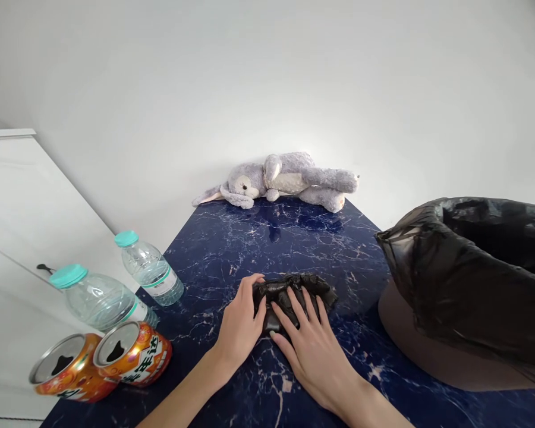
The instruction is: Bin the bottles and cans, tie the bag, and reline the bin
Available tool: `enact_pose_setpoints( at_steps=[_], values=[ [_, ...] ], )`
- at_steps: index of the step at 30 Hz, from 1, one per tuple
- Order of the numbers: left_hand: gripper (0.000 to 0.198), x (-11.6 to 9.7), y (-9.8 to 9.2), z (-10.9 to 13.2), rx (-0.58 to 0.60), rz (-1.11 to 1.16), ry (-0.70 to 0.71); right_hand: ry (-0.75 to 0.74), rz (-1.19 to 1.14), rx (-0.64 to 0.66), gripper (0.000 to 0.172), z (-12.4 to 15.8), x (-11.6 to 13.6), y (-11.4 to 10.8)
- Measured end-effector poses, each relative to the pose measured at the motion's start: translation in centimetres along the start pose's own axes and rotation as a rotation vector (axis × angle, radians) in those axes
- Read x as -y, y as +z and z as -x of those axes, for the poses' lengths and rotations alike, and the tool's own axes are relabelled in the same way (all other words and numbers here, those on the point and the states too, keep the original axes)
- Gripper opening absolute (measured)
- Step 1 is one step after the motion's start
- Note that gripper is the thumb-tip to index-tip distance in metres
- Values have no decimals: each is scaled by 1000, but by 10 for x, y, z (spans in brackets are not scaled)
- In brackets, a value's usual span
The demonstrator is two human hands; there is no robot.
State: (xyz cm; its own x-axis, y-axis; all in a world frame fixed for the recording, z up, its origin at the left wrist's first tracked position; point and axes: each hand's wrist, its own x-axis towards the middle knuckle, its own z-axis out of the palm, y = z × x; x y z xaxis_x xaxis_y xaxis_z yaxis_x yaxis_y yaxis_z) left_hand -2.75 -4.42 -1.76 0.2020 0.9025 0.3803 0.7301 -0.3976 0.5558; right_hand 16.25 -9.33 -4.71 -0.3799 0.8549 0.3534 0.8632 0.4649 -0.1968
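Crumpled black plastic bag (294, 291), folded into a compact wad. Location: near the middle of the dark blue marble-patterned desk (258, 238), directly ahead of the person. Long axis: across the view, left to right, roughly parallel to the near edge of the desk.

Left hand (239, 324): rests at the wad's left end, thumb curled over the top edge, fingers (254, 282) close together and wrapped along that end, touching the plastic.

Right hand (310, 339): lies palm down on the near half of the wad, fingers (301, 300) spread apart and pointing away from the person and slightly left, pressing the plastic flat to the desk. Neither hand closes round the wad; both lie on it. The bag extends beyond the right fingertips toward the far right; that end is uncovered. Both hands are in contact; the right covers more of it.

Adjacent items:
- Brown round bin lined with a glossy black plastic bag (468, 285), right of the wad, near but apart.
- Two clear plastic water bottles with teal caps (116, 285), left edge of the desk, well apart from the hands.
- Two opened orange drink cans (102, 362), lying on their sides, near left corner.
- Grey plush rabbit (280, 181), lying at the far edge against the white wall.
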Motion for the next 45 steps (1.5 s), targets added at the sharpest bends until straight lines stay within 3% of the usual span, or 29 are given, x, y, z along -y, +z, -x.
enact_pose_setpoints(
  at_steps=[4,10,16,20,23,26,29,32,35,42,45],
  values=[
    [34,8,1,-2,-20,-170,66,22,-1,34,59,-11,-11,3],
    [37,5,2,-1,-101,-196,117,89,29,57,59,-36,-32,7],
    [38,3,1,-1,-94,-183,134,197,48,70,54,-61,-70,14],
    [27,2,0,-2,-41,-169,133,348,86,30,56,-71,-93,10],
    [20,0,0,-1,-24,-170,136,400,130,-47,65,-75,-86,7],
    [20,-1,-1,-1,-23,-169,143,337,166,-107,74,-75,-58,12],
    [19,-2,-1,-1,-19,-171,148,309,157,-52,77,-75,-32,24],
    [17,-2,-2,-2,-8,-169,156,323,126,30,74,-76,-26,34],
    [15,-2,-3,-1,11,-160,158,353,99,32,73,-77,-43,35],
    [13,1,-1,0,42,-142,171,574,166,-120,69,-73,-111,28],
    [14,1,-1,0,48,-133,166,664,192,-179,62,-69,-127,25]
  ],
)
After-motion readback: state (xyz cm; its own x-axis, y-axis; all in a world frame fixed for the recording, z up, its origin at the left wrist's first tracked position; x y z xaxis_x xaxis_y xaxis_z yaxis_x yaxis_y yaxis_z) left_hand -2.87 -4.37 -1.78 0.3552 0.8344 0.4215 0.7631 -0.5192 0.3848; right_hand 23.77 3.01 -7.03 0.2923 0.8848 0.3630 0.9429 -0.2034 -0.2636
